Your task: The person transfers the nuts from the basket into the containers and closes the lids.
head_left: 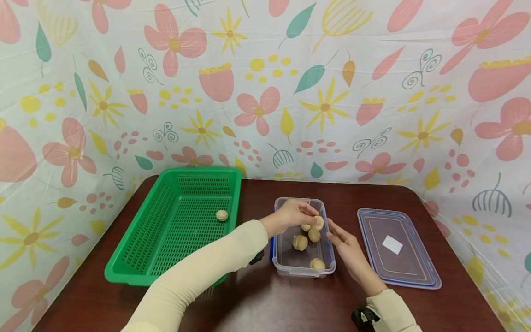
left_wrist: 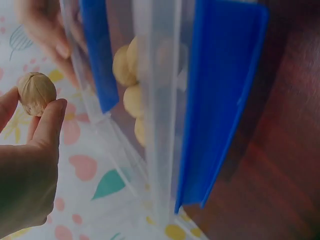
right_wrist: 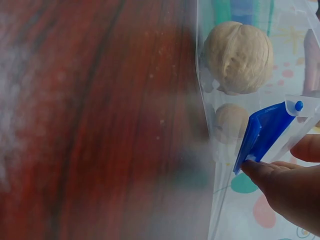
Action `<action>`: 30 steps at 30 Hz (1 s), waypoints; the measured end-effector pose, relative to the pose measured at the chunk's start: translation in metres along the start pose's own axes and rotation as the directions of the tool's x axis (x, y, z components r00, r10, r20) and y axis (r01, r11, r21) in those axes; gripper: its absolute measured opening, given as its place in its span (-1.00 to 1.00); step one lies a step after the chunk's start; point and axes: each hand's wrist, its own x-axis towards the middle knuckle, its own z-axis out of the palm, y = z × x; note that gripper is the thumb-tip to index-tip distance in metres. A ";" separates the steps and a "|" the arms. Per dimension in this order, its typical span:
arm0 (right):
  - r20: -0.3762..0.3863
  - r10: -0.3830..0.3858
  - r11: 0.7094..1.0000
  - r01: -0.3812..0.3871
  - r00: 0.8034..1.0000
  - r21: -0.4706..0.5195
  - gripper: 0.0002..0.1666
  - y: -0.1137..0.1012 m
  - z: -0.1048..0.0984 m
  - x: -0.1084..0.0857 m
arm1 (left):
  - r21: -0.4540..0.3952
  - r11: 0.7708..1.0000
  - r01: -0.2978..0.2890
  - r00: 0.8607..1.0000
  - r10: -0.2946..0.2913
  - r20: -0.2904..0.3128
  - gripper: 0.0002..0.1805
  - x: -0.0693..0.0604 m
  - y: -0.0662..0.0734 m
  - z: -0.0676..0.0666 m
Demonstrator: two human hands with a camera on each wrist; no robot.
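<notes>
Walnut (head_left: 318,222) sits pinched between the thumb and fingertips of the left hand (head_left: 290,215), over the far part of the clear container (head_left: 304,271), with other walnuts (head_left: 300,242) lying inside, nearer the person. Just right of the held nut, the right hand (head_left: 347,246) rests against the container's right side, its fingers loosely extended and one digit touching the blue latch (right_wrist: 267,130). One more nut (head_left: 221,215) lies near the right wall of the green basket (head_left: 124,278), well apart from both hands, while the lid (head_left: 400,265) lies to the right of the right hand.
</notes>
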 end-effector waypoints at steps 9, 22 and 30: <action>0.000 0.003 1.000 -0.003 1.000 -0.008 -0.39 0.002 -0.001 0.002 | 0.001 1.000 0.013 1.000 -0.013 0.028 -0.82 0.000 -0.015 0.016; -0.005 0.013 1.000 -0.013 1.000 -0.001 -0.39 0.003 0.001 0.001 | -0.033 0.999 0.039 0.999 -0.039 0.024 -0.81 0.001 -0.010 0.008; -0.006 0.009 1.000 -0.009 1.000 0.009 -0.39 0.000 0.001 0.000 | -0.136 0.991 -0.001 1.000 0.003 0.016 -0.76 -0.003 0.003 -0.016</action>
